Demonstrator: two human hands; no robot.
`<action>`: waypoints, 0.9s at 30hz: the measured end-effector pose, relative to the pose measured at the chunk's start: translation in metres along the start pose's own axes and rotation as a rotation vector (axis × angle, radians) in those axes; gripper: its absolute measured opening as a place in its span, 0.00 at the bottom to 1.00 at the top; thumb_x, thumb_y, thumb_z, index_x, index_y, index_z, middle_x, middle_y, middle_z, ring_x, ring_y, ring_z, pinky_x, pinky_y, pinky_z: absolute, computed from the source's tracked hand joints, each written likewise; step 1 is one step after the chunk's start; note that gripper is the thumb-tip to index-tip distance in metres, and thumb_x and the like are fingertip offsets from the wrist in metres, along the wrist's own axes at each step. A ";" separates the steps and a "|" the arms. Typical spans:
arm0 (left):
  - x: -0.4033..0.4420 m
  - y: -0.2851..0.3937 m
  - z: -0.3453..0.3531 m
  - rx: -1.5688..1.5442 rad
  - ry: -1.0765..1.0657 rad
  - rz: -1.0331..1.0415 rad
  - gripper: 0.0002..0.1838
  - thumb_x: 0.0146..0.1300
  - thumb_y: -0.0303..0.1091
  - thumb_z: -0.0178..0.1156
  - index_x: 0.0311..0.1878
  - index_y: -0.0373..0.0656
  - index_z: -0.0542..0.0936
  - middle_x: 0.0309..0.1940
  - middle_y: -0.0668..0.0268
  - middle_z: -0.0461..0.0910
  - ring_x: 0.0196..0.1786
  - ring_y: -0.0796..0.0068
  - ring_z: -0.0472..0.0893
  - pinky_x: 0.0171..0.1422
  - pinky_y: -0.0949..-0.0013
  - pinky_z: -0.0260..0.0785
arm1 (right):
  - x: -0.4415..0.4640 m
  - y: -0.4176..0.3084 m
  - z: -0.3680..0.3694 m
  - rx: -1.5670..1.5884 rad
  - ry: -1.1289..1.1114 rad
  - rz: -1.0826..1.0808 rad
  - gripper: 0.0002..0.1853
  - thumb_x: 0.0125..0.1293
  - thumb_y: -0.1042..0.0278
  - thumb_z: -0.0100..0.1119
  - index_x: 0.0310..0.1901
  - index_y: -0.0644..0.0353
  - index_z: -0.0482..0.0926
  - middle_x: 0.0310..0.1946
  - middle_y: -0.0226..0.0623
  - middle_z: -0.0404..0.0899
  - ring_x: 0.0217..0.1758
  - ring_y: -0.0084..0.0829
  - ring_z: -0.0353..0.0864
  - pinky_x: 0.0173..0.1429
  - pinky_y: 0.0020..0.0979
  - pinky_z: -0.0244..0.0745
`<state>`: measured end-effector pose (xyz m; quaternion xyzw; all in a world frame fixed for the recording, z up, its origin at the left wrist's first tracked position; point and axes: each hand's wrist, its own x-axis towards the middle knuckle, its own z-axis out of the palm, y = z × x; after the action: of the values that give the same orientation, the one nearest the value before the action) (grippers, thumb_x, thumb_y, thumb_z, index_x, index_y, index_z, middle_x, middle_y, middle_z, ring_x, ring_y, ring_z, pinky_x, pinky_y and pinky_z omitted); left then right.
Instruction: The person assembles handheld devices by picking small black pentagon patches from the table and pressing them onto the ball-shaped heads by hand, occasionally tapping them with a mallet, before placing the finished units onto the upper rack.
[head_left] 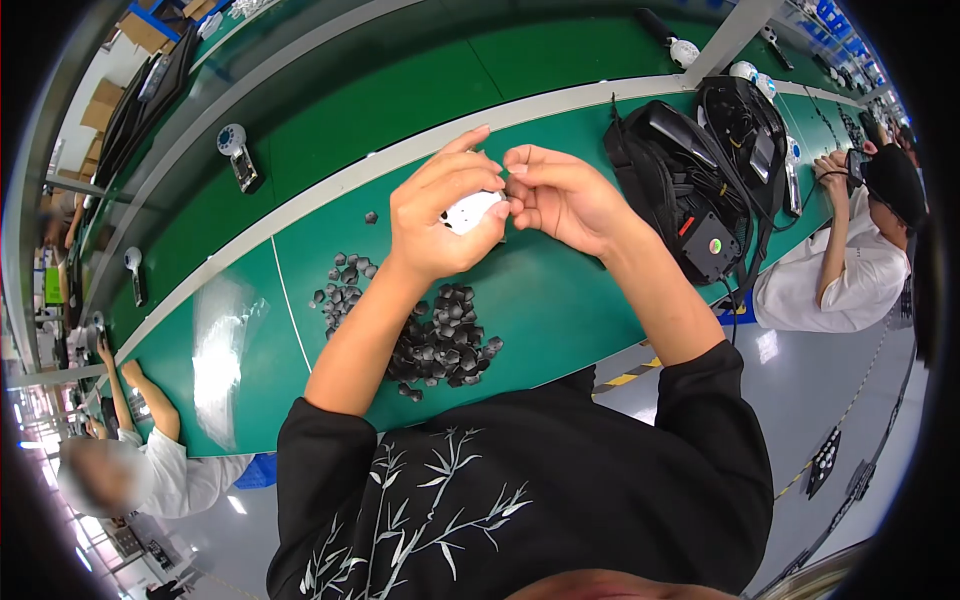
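Note:
My left hand (437, 215) is wrapped around a white rounded plastic part (474, 212) with small dark marks on it. At the part's right end, the fingertips of my right hand (562, 198) are pinched together. Whatever lies between them is too small or hidden to make out. Below my left hand and forearm, a pile of small black angular pieces (440, 340) is spread on the green table (540, 320). A smaller cluster of the same pieces (347, 285) lies left of my forearm, and a single one (371, 217) sits farther off.
A black bag (655, 165) with cables and dark devices stands to the right. A clear plastic bag (222, 350) lies on the left. Beyond a pale rail, white-headed devices (240, 155) rest on a green belt (400, 90). Co-workers (835, 260) sit on both sides.

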<state>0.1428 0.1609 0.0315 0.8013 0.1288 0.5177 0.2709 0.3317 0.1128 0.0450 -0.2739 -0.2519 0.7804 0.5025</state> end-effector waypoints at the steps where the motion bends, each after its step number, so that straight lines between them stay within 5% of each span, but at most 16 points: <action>1: 0.001 0.001 0.000 0.005 -0.001 0.000 0.15 0.42 0.21 0.69 0.38 0.37 0.84 0.52 0.52 0.80 0.60 0.50 0.79 0.65 0.56 0.74 | 0.000 0.002 0.003 0.002 -0.005 0.001 0.06 0.70 0.71 0.54 0.42 0.64 0.77 0.34 0.37 0.76 0.32 0.24 0.78 0.36 0.24 0.78; 5: 0.008 0.011 0.012 -0.110 0.161 -0.058 0.14 0.43 0.21 0.69 0.37 0.37 0.84 0.60 0.50 0.72 0.70 0.47 0.69 0.71 0.51 0.68 | 0.004 0.012 0.021 -0.210 0.089 -0.161 0.13 0.73 0.59 0.52 0.42 0.62 0.77 0.37 0.37 0.77 0.34 0.24 0.77 0.37 0.22 0.73; 10: 0.002 0.003 0.012 -0.036 0.109 0.071 0.10 0.51 0.25 0.67 0.39 0.36 0.83 0.68 0.47 0.61 0.75 0.42 0.59 0.77 0.43 0.57 | 0.008 0.019 0.033 -0.209 0.153 -0.061 0.22 0.75 0.47 0.48 0.39 0.61 0.77 0.34 0.37 0.77 0.30 0.22 0.74 0.32 0.19 0.68; 15: -0.003 0.001 0.014 -0.090 0.194 0.092 0.13 0.45 0.24 0.68 0.38 0.39 0.85 0.64 0.46 0.66 0.73 0.42 0.63 0.76 0.47 0.59 | 0.009 0.018 0.016 -0.402 0.063 0.147 0.27 0.75 0.42 0.44 0.35 0.61 0.77 0.25 0.34 0.75 0.24 0.19 0.69 0.26 0.19 0.62; 20: -0.006 0.002 0.011 -0.110 0.119 0.084 0.07 0.51 0.27 0.65 0.36 0.39 0.82 0.63 0.49 0.65 0.74 0.39 0.59 0.77 0.41 0.55 | 0.008 0.010 0.020 -0.615 0.019 0.122 0.28 0.76 0.43 0.44 0.31 0.61 0.77 0.17 0.30 0.70 0.19 0.18 0.64 0.21 0.20 0.57; 27: -0.002 0.009 0.009 -0.120 0.083 0.061 0.07 0.46 0.25 0.65 0.31 0.43 0.83 0.56 0.50 0.72 0.71 0.40 0.65 0.73 0.44 0.62 | 0.001 0.012 0.019 -0.672 -0.014 0.000 0.28 0.76 0.44 0.45 0.29 0.61 0.77 0.15 0.29 0.68 0.17 0.19 0.64 0.20 0.20 0.56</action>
<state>0.1493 0.1505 0.0324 0.7650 0.0842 0.5653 0.2970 0.3108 0.1073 0.0503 -0.4188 -0.4987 0.6555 0.3823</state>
